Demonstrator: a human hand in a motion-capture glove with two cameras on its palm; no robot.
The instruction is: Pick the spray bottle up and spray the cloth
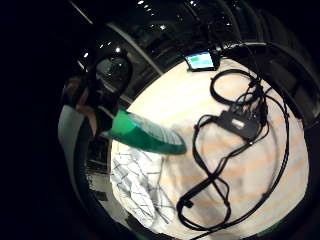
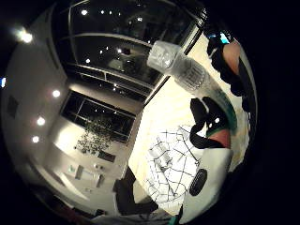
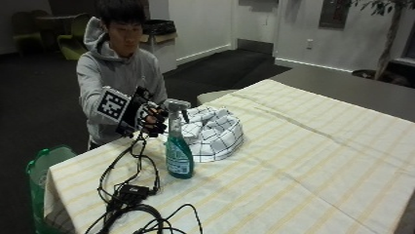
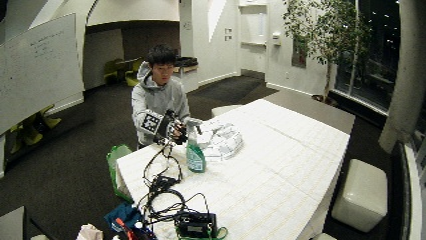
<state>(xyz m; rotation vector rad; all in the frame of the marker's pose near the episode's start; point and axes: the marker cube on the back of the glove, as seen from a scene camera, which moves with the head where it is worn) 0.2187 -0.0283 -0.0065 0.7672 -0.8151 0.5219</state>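
A spray bottle [image 3: 178, 156] with teal liquid and a grey spray head stands upright near the table's corner, its base down at the striped tablecloth [image 3: 305, 165]. My gloved right hand [image 3: 148, 118] reaches in from the person's side, fingers curled round the bottle's neck just under the spray head [image 2: 166, 56]. The nozzle points toward a white cloth with a black grid [image 3: 213, 131], bunched in a heap right behind the bottle. In the palm views the green bottle body [image 1: 145, 134] lies close by, with the cloth [image 1: 137, 187] just past it.
A black box with tangled cables [image 3: 129, 192] lies on the table near the front corner. A green bag [image 3: 44, 165] hangs beside the table edge. The person's other hand is out of sight. Striped tablecloth stretches far to the right of the cloth.
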